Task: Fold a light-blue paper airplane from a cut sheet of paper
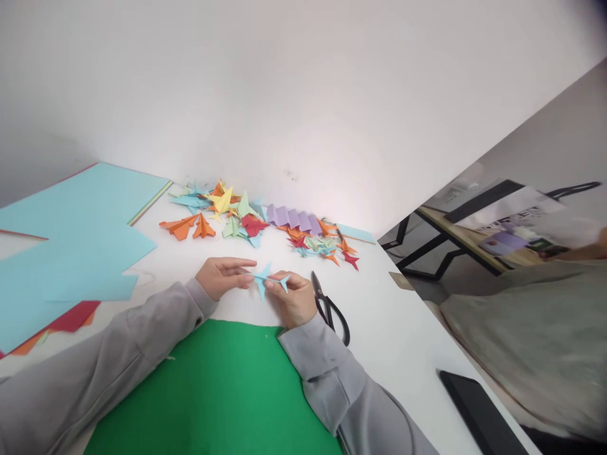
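Observation:
A small light-blue folded paper airplane (pixel 263 276) is held between my two hands just above the white table. My left hand (pixel 224 277) pinches its nose between thumb and fingers. On the other side, my right hand (pixel 294 299) grips it near the tail, thumb on top. Black-handled scissors (pixel 327 303) lie beside my right hand, partly behind the wrist. Beneath my forearms is a green sheet (pixel 213 385). Beyond my hands sits a pile of folded paper planes (pixel 222 201) in several colours, with a pleated purple paper (pixel 294 218) among them.
Large light-blue paper sheets (pixel 90 227) cover the left side, with red and orange pieces (pixel 76 316) under their edge. A black phone (pixel 478 411) lies near the right edge. Walls rise behind the table. Another person in a grey-green garment (pixel 531 341) is at the right.

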Motion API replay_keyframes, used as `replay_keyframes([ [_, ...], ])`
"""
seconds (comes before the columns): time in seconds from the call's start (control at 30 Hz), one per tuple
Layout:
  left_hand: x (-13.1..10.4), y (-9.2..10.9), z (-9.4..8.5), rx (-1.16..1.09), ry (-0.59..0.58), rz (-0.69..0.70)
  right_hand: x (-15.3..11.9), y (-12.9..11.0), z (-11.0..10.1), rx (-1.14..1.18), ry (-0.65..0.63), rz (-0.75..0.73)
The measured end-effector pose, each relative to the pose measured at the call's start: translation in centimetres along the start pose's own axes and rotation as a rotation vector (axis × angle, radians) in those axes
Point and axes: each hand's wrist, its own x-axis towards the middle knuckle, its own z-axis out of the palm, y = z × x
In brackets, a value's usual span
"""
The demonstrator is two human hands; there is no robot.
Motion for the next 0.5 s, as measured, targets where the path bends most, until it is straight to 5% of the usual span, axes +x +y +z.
replay_keyframes([
  [0.13, 0.0, -0.2, 0.0, 0.091, -0.058, -0.042, -0.2, -0.1, 0.1, -0.095, -0.092, -0.050],
  [0.5, -0.1, 0.2, 0.1, 0.154, 0.010, -0.090, -0.5, -1.0, 0.2, -0.537, -0.144, -0.294],
])
